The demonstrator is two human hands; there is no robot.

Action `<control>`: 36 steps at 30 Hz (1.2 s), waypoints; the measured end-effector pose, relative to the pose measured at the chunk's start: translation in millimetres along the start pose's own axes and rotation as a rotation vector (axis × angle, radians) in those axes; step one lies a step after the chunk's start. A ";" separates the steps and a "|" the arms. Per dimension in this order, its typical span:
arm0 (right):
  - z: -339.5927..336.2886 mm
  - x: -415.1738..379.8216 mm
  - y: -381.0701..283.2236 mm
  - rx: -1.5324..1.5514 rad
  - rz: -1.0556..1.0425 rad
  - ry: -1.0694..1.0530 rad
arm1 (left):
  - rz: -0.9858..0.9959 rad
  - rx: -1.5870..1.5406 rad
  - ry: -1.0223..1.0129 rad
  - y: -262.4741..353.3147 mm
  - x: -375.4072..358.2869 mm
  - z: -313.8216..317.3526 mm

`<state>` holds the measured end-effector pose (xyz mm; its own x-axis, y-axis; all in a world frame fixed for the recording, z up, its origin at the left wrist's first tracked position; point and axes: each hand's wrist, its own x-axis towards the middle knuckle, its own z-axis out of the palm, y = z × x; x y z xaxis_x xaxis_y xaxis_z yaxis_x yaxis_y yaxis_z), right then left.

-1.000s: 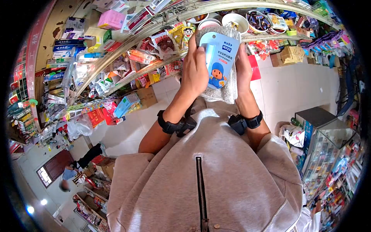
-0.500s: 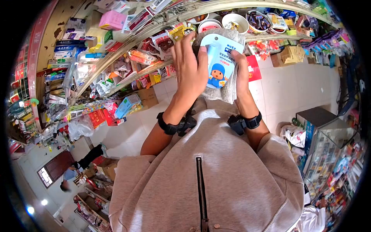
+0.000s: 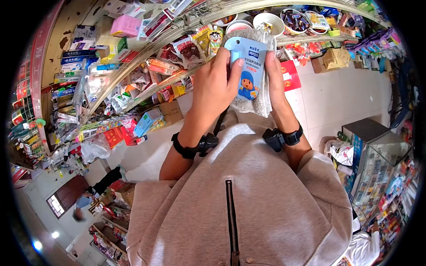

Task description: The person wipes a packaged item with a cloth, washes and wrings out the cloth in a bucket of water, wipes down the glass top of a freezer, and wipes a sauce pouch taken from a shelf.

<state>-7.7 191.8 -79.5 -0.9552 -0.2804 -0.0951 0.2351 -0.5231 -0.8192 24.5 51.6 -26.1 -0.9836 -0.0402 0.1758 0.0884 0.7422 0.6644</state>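
Observation:
A blue blister pack (image 3: 249, 73) with a cartoon figure in a blue hat faces up in front of my chest. My left hand (image 3: 217, 82) grips its left edge, thumb lying on the front and fingers behind. Beneath and to the right of the pack is a folded grey cloth (image 3: 262, 104). My right hand (image 3: 277, 84) is closed round the right side of that cloth, its thumb along the edge and its other fingers mostly hidden underneath.
Beyond my hands, a shelf holds white tubs (image 3: 269, 24) and snack packets (image 3: 215, 37). A red packet (image 3: 289, 76) lies past my right hand. Cartons stand near the pale floor (image 3: 328, 97). A glass display case (image 3: 377, 164) is at right. Two other people (image 3: 361, 248) are in the shop.
My left hand has closed on the pack, which has shifted slightly left. My right thumb has come off the pack's front and now rests along the cloth.

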 end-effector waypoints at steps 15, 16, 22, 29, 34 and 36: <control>18.1 -4.8 -10.2 -0.216 -0.188 0.003 | -0.105 0.064 0.255 -25.8 16.2 13.5; 21.1 -7.7 -10.5 -0.299 -0.268 -0.014 | -0.106 0.065 0.256 -28.0 16.5 15.1; 30.3 6.7 -18.5 -0.462 -0.480 -0.088 | -0.086 -0.561 0.235 -17.0 10.9 20.9; 33.2 -7.0 -22.8 -0.797 -0.786 -0.224 | -0.113 -1.690 -0.064 -76.0 0.9 12.3; 21.7 -11.7 -26.3 -0.852 -0.755 -0.318 | -0.427 -1.641 -0.055 -66.1 -1.3 0.4; 17.9 -9.1 -37.6 -0.758 -0.708 -0.233 | -0.507 -1.582 -0.022 -73.3 -4.1 4.5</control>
<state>-4.6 199.6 -37.7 -0.7533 -0.2980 0.5863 -0.6112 -0.0120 -0.7914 21.4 0.3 -78.7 -0.9612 -0.0309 -0.2743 -0.1716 -0.7112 0.6817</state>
